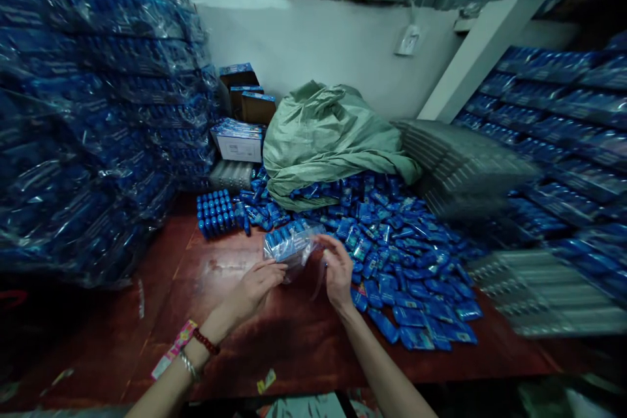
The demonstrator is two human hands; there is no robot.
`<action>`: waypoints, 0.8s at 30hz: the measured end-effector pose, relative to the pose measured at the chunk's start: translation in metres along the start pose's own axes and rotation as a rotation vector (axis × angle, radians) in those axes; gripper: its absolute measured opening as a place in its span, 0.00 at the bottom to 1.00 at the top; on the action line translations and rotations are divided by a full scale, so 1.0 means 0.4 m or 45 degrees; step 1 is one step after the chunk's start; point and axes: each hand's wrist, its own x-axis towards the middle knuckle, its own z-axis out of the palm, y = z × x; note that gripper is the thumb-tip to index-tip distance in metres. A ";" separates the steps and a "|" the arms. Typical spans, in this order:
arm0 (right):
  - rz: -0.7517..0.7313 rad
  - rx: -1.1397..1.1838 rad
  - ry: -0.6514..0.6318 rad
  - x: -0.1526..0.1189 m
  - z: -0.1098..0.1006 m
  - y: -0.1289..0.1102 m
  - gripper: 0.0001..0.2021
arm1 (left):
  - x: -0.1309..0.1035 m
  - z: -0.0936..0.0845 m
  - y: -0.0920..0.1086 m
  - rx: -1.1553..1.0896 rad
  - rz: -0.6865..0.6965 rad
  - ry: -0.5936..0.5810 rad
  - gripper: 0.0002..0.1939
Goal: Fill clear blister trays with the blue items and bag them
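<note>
A clear plastic bag (294, 245) with a row of blue items inside lies between my hands above the red-brown table (215, 313). My left hand (259, 281) has its fingers closed on the near left edge of the bag. At the bag's right end, my right hand (337, 268) pinches the loose clear film. Its fingertips are partly hidden by the film. Just beyond the bag, to the left, a block of blue round-topped items (215, 212) stands in tight rows. To the right of my right hand spreads a heap of small blue packets (406, 268).
A green woven sack (333, 130) spills packets at the back. Wrapped blue packs (137, 59) are piled high on the left, with more packs (563, 104) on the right. Grey plastic trays (548, 290) sit at the right. Small boxes (239, 144) stand near the wall.
</note>
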 end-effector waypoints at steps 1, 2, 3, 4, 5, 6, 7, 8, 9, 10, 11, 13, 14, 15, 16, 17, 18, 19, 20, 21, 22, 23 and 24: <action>0.078 0.030 0.120 0.007 -0.003 -0.022 0.17 | 0.000 0.000 -0.003 0.077 0.046 -0.030 0.19; 0.117 -0.014 0.190 0.016 -0.003 -0.049 0.18 | 0.001 0.001 -0.005 0.148 0.079 -0.062 0.19; 0.112 -0.131 0.212 0.027 0.001 -0.080 0.21 | 0.001 0.003 -0.007 0.210 0.099 -0.094 0.19; 0.078 -0.306 0.198 0.038 0.008 -0.111 0.26 | 0.000 0.005 -0.009 0.262 0.111 -0.123 0.19; 0.035 -0.506 0.169 0.047 0.017 -0.140 0.31 | 0.000 0.008 -0.010 0.305 0.116 -0.143 0.18; -0.003 -0.693 0.134 0.054 0.026 -0.162 0.34 | -0.001 0.010 -0.010 0.341 0.118 -0.159 0.18; -0.025 -0.833 0.107 0.059 0.034 -0.175 0.34 | -0.002 0.012 -0.009 0.371 0.120 -0.173 0.17; -0.023 -0.908 0.096 0.061 0.039 -0.176 0.30 | -0.003 0.012 -0.008 0.396 0.122 -0.187 0.16; 0.003 -0.909 0.098 0.059 0.039 -0.166 0.25 | -0.005 0.010 -0.007 0.415 0.123 -0.201 0.15; 0.048 -0.845 0.104 0.054 0.035 -0.145 0.21 | -0.008 0.006 -0.007 0.429 0.125 -0.217 0.15; 0.104 -0.732 0.123 0.047 0.028 -0.114 0.17 | -0.012 -0.001 -0.009 0.435 0.129 -0.229 0.15; 0.240 -0.426 0.201 0.024 0.010 -0.035 0.13 | -0.023 -0.019 -0.017 0.416 0.158 -0.244 0.14; 0.312 -0.270 0.243 0.010 0.004 0.006 0.12 | -0.029 -0.029 -0.025 0.393 0.187 -0.249 0.14; 0.374 -0.129 0.278 -0.004 0.001 0.046 0.12 | -0.036 -0.038 -0.034 0.368 0.225 -0.256 0.13; 0.427 -0.012 0.304 -0.016 0.003 0.081 0.12 | -0.042 -0.045 -0.045 0.345 0.268 -0.269 0.13; 0.466 0.082 0.322 -0.027 0.008 0.111 0.12 | -0.047 -0.051 -0.056 0.328 0.311 -0.289 0.12; 0.493 0.151 0.329 -0.035 0.017 0.134 0.12 | -0.051 -0.056 -0.068 0.316 0.347 -0.316 0.12; 0.507 0.198 0.320 -0.038 0.027 0.152 0.13 | -0.053 -0.061 -0.079 0.309 0.367 -0.347 0.11; 0.511 0.230 0.294 -0.039 0.035 0.163 0.14 | -0.055 -0.066 -0.088 0.308 0.370 -0.382 0.12; 0.511 0.249 0.243 -0.036 0.042 0.171 0.15 | -0.056 -0.072 -0.097 0.310 0.362 -0.419 0.12; 0.505 0.253 0.176 -0.029 0.045 0.175 0.17 | -0.058 -0.079 -0.104 0.314 0.352 -0.456 0.12; 0.492 0.244 0.102 -0.021 0.044 0.178 0.18 | -0.061 -0.087 -0.109 0.314 0.347 -0.486 0.13; 0.476 0.227 0.026 -0.012 0.040 0.179 0.18 | -0.066 -0.094 -0.113 0.310 0.346 -0.509 0.13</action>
